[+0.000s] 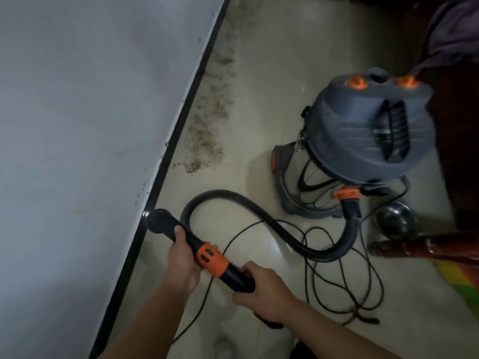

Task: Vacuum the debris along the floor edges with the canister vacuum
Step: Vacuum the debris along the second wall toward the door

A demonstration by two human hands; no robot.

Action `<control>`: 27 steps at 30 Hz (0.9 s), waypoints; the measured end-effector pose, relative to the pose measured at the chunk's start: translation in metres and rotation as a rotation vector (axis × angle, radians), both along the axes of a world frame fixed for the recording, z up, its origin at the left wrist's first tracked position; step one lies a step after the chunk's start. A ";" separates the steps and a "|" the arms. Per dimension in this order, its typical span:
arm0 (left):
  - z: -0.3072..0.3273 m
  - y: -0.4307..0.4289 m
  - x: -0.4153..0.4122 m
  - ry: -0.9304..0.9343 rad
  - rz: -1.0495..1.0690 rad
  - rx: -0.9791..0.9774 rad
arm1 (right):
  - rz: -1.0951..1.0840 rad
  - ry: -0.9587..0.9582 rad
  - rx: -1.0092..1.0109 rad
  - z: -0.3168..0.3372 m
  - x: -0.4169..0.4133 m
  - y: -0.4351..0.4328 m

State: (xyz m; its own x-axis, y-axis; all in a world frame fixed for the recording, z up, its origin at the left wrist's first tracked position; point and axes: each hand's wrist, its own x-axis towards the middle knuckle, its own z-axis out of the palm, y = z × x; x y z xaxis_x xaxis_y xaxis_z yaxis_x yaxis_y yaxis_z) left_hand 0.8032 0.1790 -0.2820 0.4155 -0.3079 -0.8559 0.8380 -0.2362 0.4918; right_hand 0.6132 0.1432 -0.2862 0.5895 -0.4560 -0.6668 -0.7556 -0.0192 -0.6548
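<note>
Beige tile floor (272, 73), grey wall (90, 125) filling the 9 o'clock side, w/ black baseboard (182, 120) running diag from 12 to 7.

Canister vacuum (363, 130) stands upright at 2–3 o'clock: grey motor head over steel drum, contents can't be seen. Hose (259, 206) leaves its orange port and loops across centre.

Debris (207, 130), brown crumbs, lies in a strip just beside the baseboard at 11–12 o'clock, apart from the nozzle (160, 221), which sits against the baseboard at 8. Open floor btwn strip and vacuum.

Left hand (181, 263) grips the wand ahead of the orange collar (211, 259), fingers curled round; right hand (264, 288) grips the tube behind it.

Power cord (360, 313) tangled at 4–5. Dark wood furniture leg (427, 250) and black round obj (396, 218) at 3–4, colourful mat (461, 278) at 4.
</note>
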 end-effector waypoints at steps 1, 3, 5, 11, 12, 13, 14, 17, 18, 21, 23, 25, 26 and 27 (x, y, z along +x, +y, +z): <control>0.016 -0.007 -0.002 -0.017 0.006 0.008 | -0.034 0.019 0.004 0.015 -0.010 -0.008; 0.047 -0.025 -0.004 -0.083 -0.021 0.010 | -0.145 0.068 -0.049 0.043 -0.035 -0.031; 0.074 -0.045 -0.006 -0.166 -0.121 -0.001 | -0.298 0.118 -0.184 0.065 -0.064 -0.063; 0.121 -0.127 -0.048 -0.439 -0.501 -0.046 | -0.596 0.360 -0.604 0.100 -0.134 -0.192; 0.122 -0.142 -0.058 -0.463 -0.541 -0.044 | -0.643 0.356 -0.651 0.101 -0.142 -0.213; 0.121 -0.157 -0.066 -0.475 -0.574 -0.038 | -0.683 0.346 -0.705 0.102 -0.148 -0.233; 0.119 -0.172 -0.074 -0.476 -0.596 -0.029 | -0.713 0.338 -0.760 0.101 -0.152 -0.255; 0.109 -0.222 -0.092 -0.472 -0.598 0.017 | -0.758 0.291 -0.790 0.100 -0.147 -0.324; 0.105 -0.241 -0.097 -0.478 -0.586 0.029 | -0.764 0.275 -0.737 0.097 -0.142 -0.345; 0.096 -0.301 -0.112 -0.510 -0.541 0.066 | -0.730 0.288 -0.591 0.077 -0.128 -0.383; 0.092 -0.339 -0.120 -0.531 -0.519 0.075 | -0.746 0.289 -0.639 0.062 -0.127 -0.392; 0.088 -0.376 -0.125 -0.535 -0.536 0.071 | -0.763 0.267 -0.695 0.052 -0.127 -0.401; 0.087 -0.393 -0.127 -0.530 -0.548 0.077 | -0.764 0.251 -0.697 0.050 -0.128 -0.409; 0.087 -0.408 -0.130 -0.521 -0.560 0.092 | -0.759 0.236 -0.686 0.051 -0.127 -0.419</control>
